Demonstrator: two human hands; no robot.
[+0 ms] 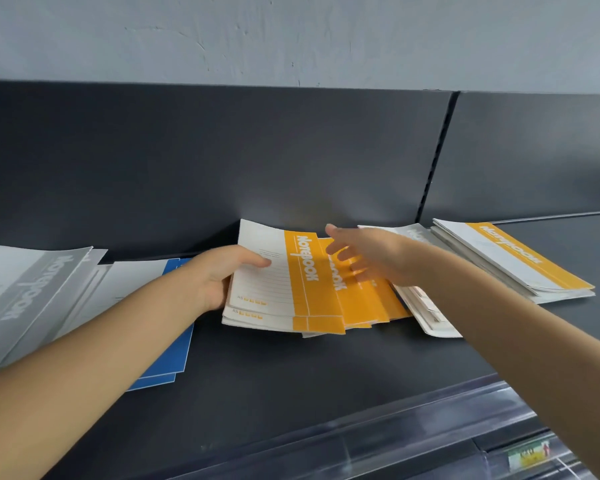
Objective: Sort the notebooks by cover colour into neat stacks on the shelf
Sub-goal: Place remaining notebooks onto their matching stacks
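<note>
**Item:** fanned orange notebooks (312,282), mid shelf (326,368), lying flat. Several copies, slid out of line twd the right, orange bands stepped one past the next.

**Left grip** (222,275): clamped on the fan's left edge. Thumb on the top cover, fingers under.

**Right grip** (368,258): fingers apart & straight, nothing in it. It's over the orange bands; blurred, so can't tell if it touches.

**Handling (my est.):**
- Thin soft covers, so light and floppy; top cover's far corner already curls up.
- Covers look smooth, so copies prob. slide on each other. Easy to square up, easy to spill if lifted by one side.
- Corners will crease if jammed vs the back panel.

**Where to take hold:**
- Palms on both long sides, push inward to square.
- Then lift near the spine side, the stiffest part, thumb on top, fingers under the whole lot.

**Other stock:**
- orange stack (513,261), far right, likely home for the fan.
- pale notebooks (426,317), just right of the fan, under my right forearm.
- blue notebooks (174,341), left of the fan.
- grey notebooks (32,292), far left, loosely piled.
</note>
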